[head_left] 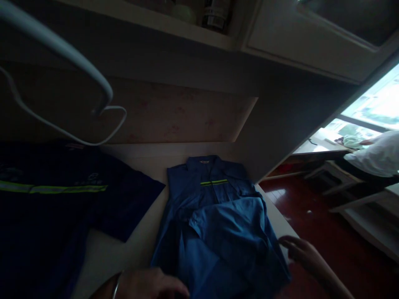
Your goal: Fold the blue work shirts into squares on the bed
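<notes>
A blue work shirt [218, 216] with a yellow-green reflective strip lies partly folded on a white table [124, 249], collar away from me. My left hand [149, 284], with a bangle on the wrist, rests at the shirt's near left edge, fingers curled on the cloth. My right hand [299, 249] hovers by the shirt's right edge, fingers stretched out and holding nothing.
A dark navy garment [52, 207] with a reflective band covers the table's left side. A white hanger [62, 54] hangs above it. Cabinets [311, 37] overhang the table. At the right, red floor [327, 241], white furniture and a person in white [377, 155] by a window.
</notes>
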{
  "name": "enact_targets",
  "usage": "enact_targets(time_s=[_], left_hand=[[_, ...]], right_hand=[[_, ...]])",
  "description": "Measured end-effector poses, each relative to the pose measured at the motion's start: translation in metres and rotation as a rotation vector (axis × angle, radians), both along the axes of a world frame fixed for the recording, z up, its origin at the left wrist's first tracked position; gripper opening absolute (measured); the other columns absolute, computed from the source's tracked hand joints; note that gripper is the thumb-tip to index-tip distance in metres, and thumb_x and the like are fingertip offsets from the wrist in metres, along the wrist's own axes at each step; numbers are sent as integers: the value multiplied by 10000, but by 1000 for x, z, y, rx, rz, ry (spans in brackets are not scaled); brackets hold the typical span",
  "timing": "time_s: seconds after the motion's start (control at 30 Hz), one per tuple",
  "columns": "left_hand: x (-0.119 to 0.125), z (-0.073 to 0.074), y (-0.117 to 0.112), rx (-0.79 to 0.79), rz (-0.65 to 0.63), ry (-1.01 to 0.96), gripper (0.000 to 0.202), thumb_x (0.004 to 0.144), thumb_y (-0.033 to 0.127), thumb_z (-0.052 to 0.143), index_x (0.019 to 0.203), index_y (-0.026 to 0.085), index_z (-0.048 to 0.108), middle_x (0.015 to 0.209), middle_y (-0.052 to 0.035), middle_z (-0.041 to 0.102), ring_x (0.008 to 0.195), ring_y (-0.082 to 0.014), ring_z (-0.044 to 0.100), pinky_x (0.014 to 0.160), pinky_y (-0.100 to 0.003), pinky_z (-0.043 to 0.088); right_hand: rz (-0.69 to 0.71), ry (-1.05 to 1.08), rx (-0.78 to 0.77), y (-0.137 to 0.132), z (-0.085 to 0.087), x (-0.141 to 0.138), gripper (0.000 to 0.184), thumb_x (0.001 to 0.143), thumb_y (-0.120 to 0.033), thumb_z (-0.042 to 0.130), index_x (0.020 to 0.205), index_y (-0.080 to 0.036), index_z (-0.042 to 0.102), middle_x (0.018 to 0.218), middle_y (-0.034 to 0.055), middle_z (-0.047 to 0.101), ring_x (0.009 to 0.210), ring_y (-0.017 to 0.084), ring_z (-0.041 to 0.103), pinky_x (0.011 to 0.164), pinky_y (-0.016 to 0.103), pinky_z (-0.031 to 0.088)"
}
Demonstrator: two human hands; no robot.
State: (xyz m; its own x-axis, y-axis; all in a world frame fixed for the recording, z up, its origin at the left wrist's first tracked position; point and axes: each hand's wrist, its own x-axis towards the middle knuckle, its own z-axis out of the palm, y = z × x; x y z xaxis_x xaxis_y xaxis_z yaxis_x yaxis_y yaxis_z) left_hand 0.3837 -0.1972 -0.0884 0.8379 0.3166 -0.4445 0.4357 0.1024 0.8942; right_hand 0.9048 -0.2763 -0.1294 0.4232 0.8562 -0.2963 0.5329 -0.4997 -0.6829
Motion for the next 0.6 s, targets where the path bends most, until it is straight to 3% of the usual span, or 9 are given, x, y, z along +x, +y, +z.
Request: enact_targets(time_s=[0.07, 0.13, 0.2, 0.3, 0.37, 0.43, 0.47, 0.53, 0.6], left_hand=[[15, 7, 14, 117, 174, 18, 350, 894, 437, 519, 1158, 247, 646, 874, -8, 708, 671, -137, 623, 660, -261, 489], [31, 5, 31, 365, 415, 30, 348, 947, 430, 415, 1122, 222, 633, 949, -40, 694, 781, -158, 647, 766, -297, 520], [47, -7, 43, 681, 549, 46, 303, 931, 386, 467, 1111, 210, 636, 1093, -76, 667, 980, -195, 638, 942, -351, 494], [66, -34, 49, 948, 585, 119, 339, 904, 334, 524, 1189, 184, 629, 1248, -118, 610, 1166, -253, 574, 1062, -432, 440], [74, -47, 45, 997, 574, 197, 405, 912, 314, 512, 1280, 167, 595, 1284, -131, 596, 1195, -274, 556, 1068, -452, 441], [75, -50, 38, 993, 555, 263, 458, 908, 234, 487, 1354, 156, 552, 1278, -134, 604, 1186, -277, 554, 1066, -447, 444], [74, -47, 32, 974, 539, 281, 471, 899, 179, 464, 1360, 157, 554, 1247, -131, 622, 1167, -271, 562, 1059, -440, 448], [68, -36, 20, 908, 521, 267, 489, 888, 96, 389, 1323, 180, 597, 1181, -119, 654, 1127, -251, 579, 1036, -416, 462], [60, -22, 3, 803, 513, 172, 474, 913, 108, 343, 1257, 224, 647, 1154, -101, 670, 1103, -228, 595, 1013, -384, 470]], right_hand=[[-64, -241, 120, 20, 18, -11, 476, 711, -635, 583, 868, -213, 738, 855, 104, 739, 700, 240, 680, 648, 342, 533], [-17, -347, 233, 44, 30, -40, 513, 795, -640, 517, 1006, -214, 709, 1021, 122, 729, 824, 261, 695, 742, 379, 547], [196, -361, 321, 67, 34, -82, 528, 855, -608, 499, 1175, -217, 653, 1225, 131, 665, 1020, 277, 664, 879, 416, 531], [552, -418, 312, 91, 26, -144, 562, 896, -543, 512, 1363, -231, 546, 1411, 129, 546, 1306, 310, 489, 1124, 551, 313], [675, -458, 218, 101, 20, -170, 520, 934, -477, 497, 1405, -258, 511, 1365, 118, 581, 1307, 314, 481, 1156, 632, 150], [739, -469, 163, 106, 19, -180, 394, 970, -384, 450, 1321, -276, 593, 1198, 89, 666, 1204, 291, 554, 1151, 646, 99], [769, -447, 164, 106, 22, -180, 348, 982, -343, 421, 1231, -271, 653, 1097, 74, 688, 1131, 271, 589, 1150, 624, 129], [808, -343, 204, 102, 34, -172, 352, 993, -320, 378, 1017, -233, 719, 946, 62, 680, 974, 232, 622, 1095, 526, 305], [792, -188, 227, 90, 50, -157, 381, 992, -368, 384, 879, -195, 704, 884, 62, 648, 837, 197, 611, 901, 385, 465]])
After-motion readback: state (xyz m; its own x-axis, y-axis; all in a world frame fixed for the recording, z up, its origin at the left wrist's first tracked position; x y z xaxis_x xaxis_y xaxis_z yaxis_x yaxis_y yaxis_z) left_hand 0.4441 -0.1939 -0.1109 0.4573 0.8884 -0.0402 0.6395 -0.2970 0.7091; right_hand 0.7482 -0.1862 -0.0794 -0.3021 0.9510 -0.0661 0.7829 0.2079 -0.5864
